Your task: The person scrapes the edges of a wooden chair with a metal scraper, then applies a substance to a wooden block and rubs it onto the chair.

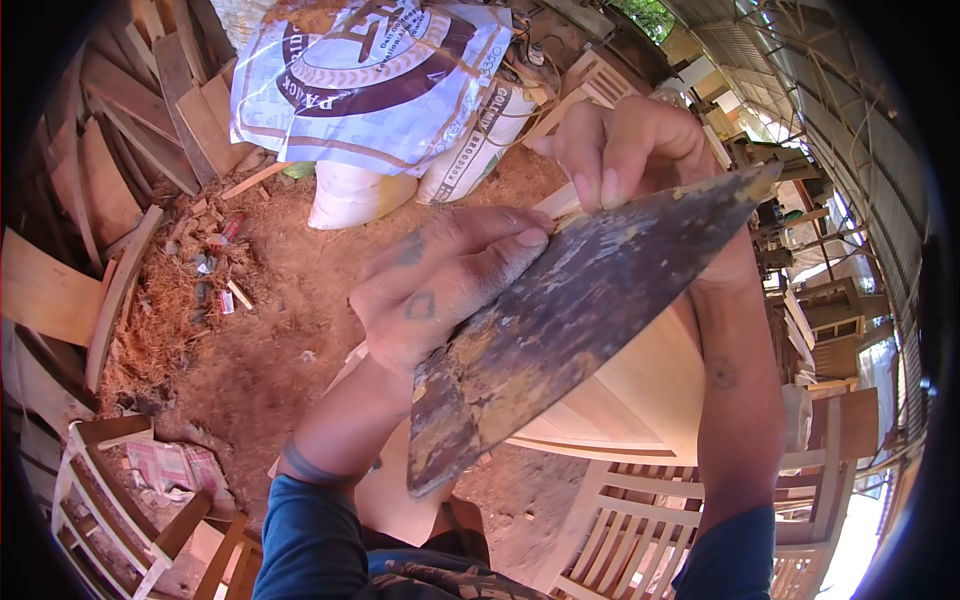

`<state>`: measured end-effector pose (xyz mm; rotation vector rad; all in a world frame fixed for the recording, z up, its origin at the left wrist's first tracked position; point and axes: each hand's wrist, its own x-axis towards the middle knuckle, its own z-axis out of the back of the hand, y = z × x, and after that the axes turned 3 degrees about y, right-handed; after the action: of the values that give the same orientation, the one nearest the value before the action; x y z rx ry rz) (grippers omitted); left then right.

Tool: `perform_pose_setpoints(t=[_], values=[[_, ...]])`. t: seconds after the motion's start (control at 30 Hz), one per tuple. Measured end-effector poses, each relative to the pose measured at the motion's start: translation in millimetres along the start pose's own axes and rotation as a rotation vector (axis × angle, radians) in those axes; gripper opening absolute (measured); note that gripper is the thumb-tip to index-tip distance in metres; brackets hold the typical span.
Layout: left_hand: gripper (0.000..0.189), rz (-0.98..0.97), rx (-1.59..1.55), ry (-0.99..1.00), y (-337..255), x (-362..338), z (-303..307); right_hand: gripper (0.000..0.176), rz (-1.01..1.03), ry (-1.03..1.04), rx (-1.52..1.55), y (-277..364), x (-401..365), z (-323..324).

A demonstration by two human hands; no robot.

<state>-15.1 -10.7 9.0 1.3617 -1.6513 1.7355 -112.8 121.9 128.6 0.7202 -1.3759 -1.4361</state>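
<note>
A flat, dark board (pixel 600 310) with a pointed end, smeared with dried tan and brown residue, is tilted in front of me. My left hand (pixel 450 285) is closed at its upper left edge, thumb along the near face. Bent over the top edge, my right hand (pixel 645 150) has its fingertips pinched together against a thin pale strip (pixel 562 203) that shows between both hands. What the strip is, and how far it runs behind the board, is hidden. Just behind and below the board, a smooth pale wooden panel (pixel 625 395) shows.
White sacks (pixel 355 195) lie ahead, one under a printed sheet (pixel 300 120). Wood offcuts (pixel 125 90) are stacked at left. Shavings and litter (pixel 165 330) cover the dirt floor. A wooden frame (pixel 100 510) stands lower left, and slatted furniture (pixel 640 520) at lower right.
</note>
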Motion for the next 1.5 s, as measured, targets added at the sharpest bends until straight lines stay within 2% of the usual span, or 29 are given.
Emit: perform_pose_setpoints(t=[0.13, 0.23, 0.4, 0.53, 0.73, 0.87, 1.07, 1.17, 1.27, 1.37, 1.5], values=[[0.025, -0.078, 0.018, 0.002, 2.3, 2.6, 1.1, 0.022, 0.025, 0.081, -0.064, 0.0, 3.3, 5.3], [0.022, -0.119, 0.058, 0.009, 3.2, 1.3, 0.6, 0.02, 0.023, 0.065, -0.089, 1.3, 3.6, 1.9], [0.012, -0.405, 0.318, -0.046, 4.0, 2.4, -9.6, 0.017, -0.014, 0.16, -0.056, 1.3, 4.5, 6.8], [0.011, -0.474, 0.455, -0.087, 6.5, -5.7, -17.1, 0.017, -0.04, 0.098, -0.03, 1.2, 1.7, -3.1], [0.012, -0.347, 0.289, -0.092, 7.6, -17.4, -9.9, 0.016, -0.11, 0.007, -0.06, 4.9, 0.5, -3.0], [0.013, -0.462, 0.332, -0.106, 10.2, -15.9, -18.5, 0.019, -0.093, -0.051, -0.045, 2.3, 1.9, -1.2], [0.015, -0.479, 0.364, -0.085, 11.0, -5.9, -17.4, 0.019, -0.096, -0.104, 0.054, 1.9, 1.4, -6.1], [0.014, -0.425, 0.348, -0.076, 8.5, -3.8, -14.8, 0.018, -0.1, -0.099, 0.028, 2.0, 0.9, -3.4], [0.016, -0.314, 0.188, -0.102, 15.2, -12.2, -14.4, 0.018, -0.097, -0.063, 0.019, 0.5, 2.9, 0.5], [0.02, -0.043, 0.031, -0.031, -1.2, -4.4, -2.0, 0.018, -0.083, -0.045, -0.025, 0.3, 2.8, 1.3], [0.023, 0.088, -0.122, -0.058, 12.7, -11.7, -6.1, 0.018, -0.076, -0.057, -0.042, 0.1, 1.9, -1.0]])
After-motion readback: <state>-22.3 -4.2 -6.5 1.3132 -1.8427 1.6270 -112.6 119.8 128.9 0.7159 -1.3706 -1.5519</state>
